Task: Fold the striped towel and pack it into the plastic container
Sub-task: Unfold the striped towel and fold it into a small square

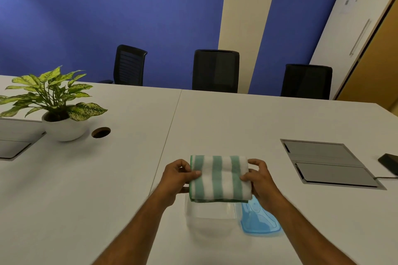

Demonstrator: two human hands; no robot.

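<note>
The striped towel [220,178], green and white, is folded into a thick square and held in the air over the far part of the clear plastic container [212,219]. My left hand [179,177] grips its left edge, thumb on top. My right hand [259,178] grips its right edge the same way. The container stands open on the white table near me, partly hidden by the towel. Its blue lid [259,220] lies flat just to the right of it, partly under my right wrist.
A potted plant [62,112] in a white bowl stands at the left, with a round cable hole [101,132] beside it. A grey floor-box hatch [329,163] is set into the table [215,118] at the right, a black device [389,163] beyond it. Three black chairs line the far edge.
</note>
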